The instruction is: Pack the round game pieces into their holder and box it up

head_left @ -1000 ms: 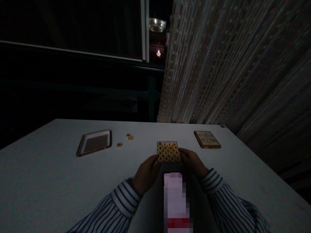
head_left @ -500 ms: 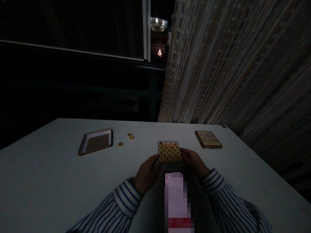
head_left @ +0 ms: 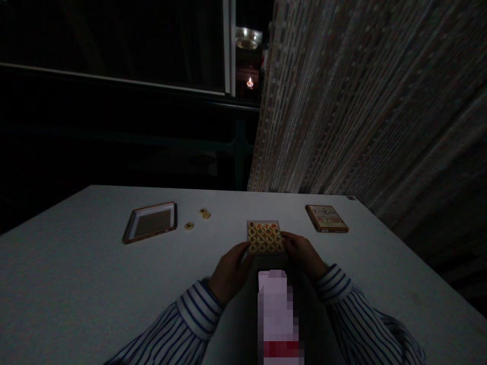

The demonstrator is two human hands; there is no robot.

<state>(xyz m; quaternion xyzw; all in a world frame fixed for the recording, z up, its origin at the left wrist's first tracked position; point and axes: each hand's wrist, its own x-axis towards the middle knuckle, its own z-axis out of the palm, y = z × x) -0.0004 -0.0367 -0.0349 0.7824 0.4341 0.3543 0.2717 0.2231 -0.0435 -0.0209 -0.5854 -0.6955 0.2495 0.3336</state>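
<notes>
A small square tray of round yellow game pieces [head_left: 265, 237], marked in black and red, lies on the pale table [head_left: 76, 284] in dim light. My left hand [head_left: 229, 271] grips the tray's near left corner and my right hand [head_left: 303, 256] grips its near right corner. Both sleeves are striped. Three loose round pieces [head_left: 198, 219] lie on the table to the left of the tray.
An empty box half with a red rim [head_left: 150, 222] lies at the left. A printed box lid [head_left: 326, 218] lies at the right. A beaded curtain [head_left: 361, 101] hangs behind the table on the right, dark window on the left. A blurred pale patch [head_left: 277, 314] sits between my arms.
Almost nothing: the view shifted slightly to the left at first, and both hands stay on the tray of pieces.
</notes>
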